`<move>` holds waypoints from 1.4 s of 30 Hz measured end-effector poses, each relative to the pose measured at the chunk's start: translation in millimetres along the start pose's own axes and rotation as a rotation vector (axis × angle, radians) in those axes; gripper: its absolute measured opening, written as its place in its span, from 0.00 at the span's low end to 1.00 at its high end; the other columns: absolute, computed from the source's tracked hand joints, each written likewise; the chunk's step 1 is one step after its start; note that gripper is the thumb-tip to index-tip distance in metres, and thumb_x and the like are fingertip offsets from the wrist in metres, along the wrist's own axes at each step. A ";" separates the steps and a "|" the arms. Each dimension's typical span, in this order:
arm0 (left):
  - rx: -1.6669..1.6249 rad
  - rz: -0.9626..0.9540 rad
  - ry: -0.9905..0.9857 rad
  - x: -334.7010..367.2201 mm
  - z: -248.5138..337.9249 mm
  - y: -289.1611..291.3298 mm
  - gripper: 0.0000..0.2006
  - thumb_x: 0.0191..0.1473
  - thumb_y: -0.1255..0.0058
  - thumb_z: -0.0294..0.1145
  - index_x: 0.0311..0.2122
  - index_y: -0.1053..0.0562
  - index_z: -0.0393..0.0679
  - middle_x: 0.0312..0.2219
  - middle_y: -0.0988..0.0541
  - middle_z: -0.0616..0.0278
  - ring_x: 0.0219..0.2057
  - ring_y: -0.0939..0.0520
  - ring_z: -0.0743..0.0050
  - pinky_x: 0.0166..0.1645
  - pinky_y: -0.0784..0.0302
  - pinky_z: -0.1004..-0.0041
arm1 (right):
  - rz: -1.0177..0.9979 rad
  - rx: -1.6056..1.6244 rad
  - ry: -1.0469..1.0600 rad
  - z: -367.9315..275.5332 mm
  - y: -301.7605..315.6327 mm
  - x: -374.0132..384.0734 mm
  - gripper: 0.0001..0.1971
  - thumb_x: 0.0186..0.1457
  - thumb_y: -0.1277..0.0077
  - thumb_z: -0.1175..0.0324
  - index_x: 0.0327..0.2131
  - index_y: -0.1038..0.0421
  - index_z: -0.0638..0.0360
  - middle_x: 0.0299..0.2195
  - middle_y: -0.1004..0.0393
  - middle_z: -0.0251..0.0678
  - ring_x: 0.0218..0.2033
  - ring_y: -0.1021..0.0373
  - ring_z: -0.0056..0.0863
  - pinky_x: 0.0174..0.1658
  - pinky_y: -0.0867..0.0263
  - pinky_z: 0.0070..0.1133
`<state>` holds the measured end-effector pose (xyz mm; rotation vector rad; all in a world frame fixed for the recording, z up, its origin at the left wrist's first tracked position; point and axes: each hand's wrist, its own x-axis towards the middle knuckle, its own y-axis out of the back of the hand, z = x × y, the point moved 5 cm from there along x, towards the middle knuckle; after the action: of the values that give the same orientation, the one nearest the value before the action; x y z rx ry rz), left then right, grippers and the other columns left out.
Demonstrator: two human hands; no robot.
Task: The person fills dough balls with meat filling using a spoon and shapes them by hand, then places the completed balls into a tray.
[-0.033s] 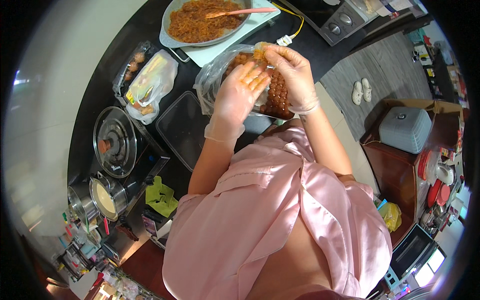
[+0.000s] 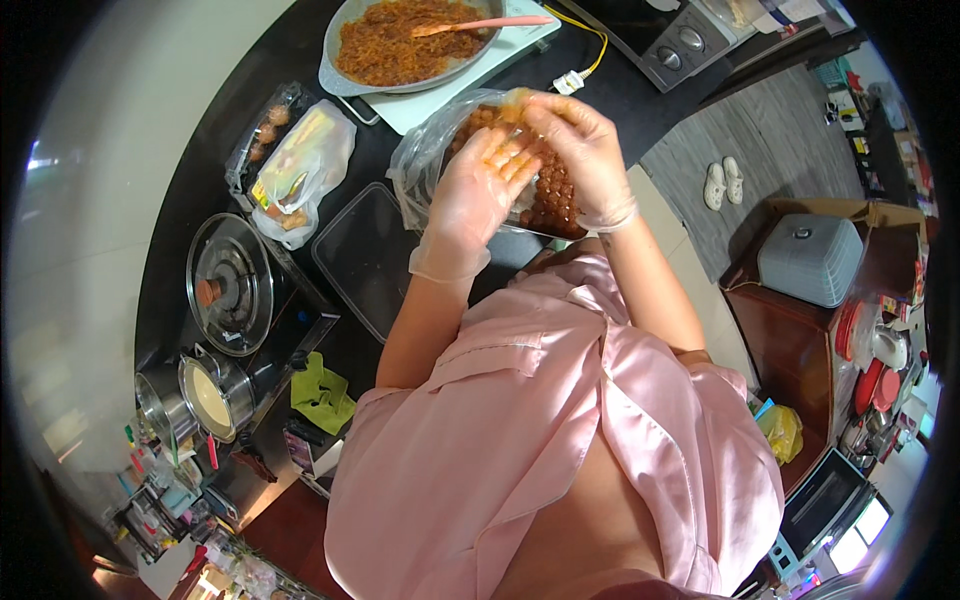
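Note:
My left hand (image 2: 475, 185), in a clear glove, is held palm up with its fingers stretched out and smeared orange-brown. Just to its right, my gloved right hand (image 2: 575, 130) pinches a small clump of sticky orange-brown filling (image 2: 514, 104) at its fingertips. Beneath both hands is a tray of round brown balls (image 2: 556, 205), partly hidden by them. A clear plastic bag (image 2: 412, 160) lies along the tray's left side. Beyond stands a grey pan (image 2: 328, 75) holding shredded orange-brown filling (image 2: 385, 50), with a pink-handled spatula (image 2: 500, 21) resting in it.
Under the pan is a white hot plate (image 2: 400, 110). Leftward are bagged food packages (image 2: 310, 165), a clear flat lid (image 2: 350, 250), a glass pot lid (image 2: 232, 290) and a pot of pale contents (image 2: 208, 398). A white plug (image 2: 568, 82) lies behind my right hand.
The fingers of my right hand have shifted slightly, with the filling still at their tips. My left hand stays almost in place.

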<state>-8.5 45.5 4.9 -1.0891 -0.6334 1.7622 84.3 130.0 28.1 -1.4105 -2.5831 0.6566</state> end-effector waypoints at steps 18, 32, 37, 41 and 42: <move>-0.072 -0.057 -0.068 1.5 3.4 -1.7 0.18 0.61 0.52 0.34 0.53 0.33 0.38 0.50 0.28 0.58 0.53 0.27 0.69 0.62 0.34 0.70 | -0.040 -0.804 0.482 -13.2 2.6 -5.0 0.15 0.47 0.38 0.65 0.41 0.20 0.52 0.52 0.29 0.40 0.57 0.38 0.38 0.61 0.47 0.33; -0.017 -0.025 0.049 0.1 3.2 -0.3 0.19 0.65 0.60 0.37 0.56 0.36 0.40 0.51 0.29 0.55 0.55 0.28 0.65 0.61 0.32 0.63 | -0.058 -0.902 0.676 -31.9 -18.1 -12.5 0.20 0.49 0.41 0.58 0.48 0.24 0.45 0.55 0.32 0.38 0.60 0.42 0.40 0.63 0.58 0.44; 0.011 -0.067 0.024 -3.6 4.4 -3.4 0.19 0.65 0.60 0.36 0.57 0.37 0.39 0.53 0.31 0.53 0.56 0.29 0.63 0.61 0.33 0.63 | -0.144 -1.199 0.801 -32.0 -16.9 -13.0 0.21 0.50 0.42 0.58 0.49 0.24 0.49 0.55 0.32 0.41 0.60 0.41 0.43 0.63 0.57 0.44; -0.004 -0.040 -0.042 -2.1 4.6 -1.0 0.20 0.65 0.61 0.36 0.58 0.38 0.36 0.54 0.31 0.49 0.57 0.30 0.59 0.62 0.34 0.61 | -0.195 -0.993 0.723 -24.9 -18.0 -9.0 0.21 0.49 0.41 0.59 0.49 0.24 0.49 0.54 0.31 0.40 0.59 0.40 0.42 0.63 0.56 0.43; -0.005 -0.072 -0.064 -2.2 5.7 -1.4 0.20 0.65 0.61 0.35 0.58 0.38 0.35 0.54 0.31 0.49 0.57 0.30 0.58 0.62 0.34 0.61 | -0.202 -0.670 0.582 -21.4 -13.6 -5.3 0.21 0.48 0.41 0.60 0.48 0.24 0.48 0.54 0.31 0.39 0.59 0.40 0.41 0.63 0.56 0.42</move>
<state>-12.5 44.4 9.6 -1.0045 -0.7080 1.7398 83.5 125.9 53.7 -1.1883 -2.4648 -0.6223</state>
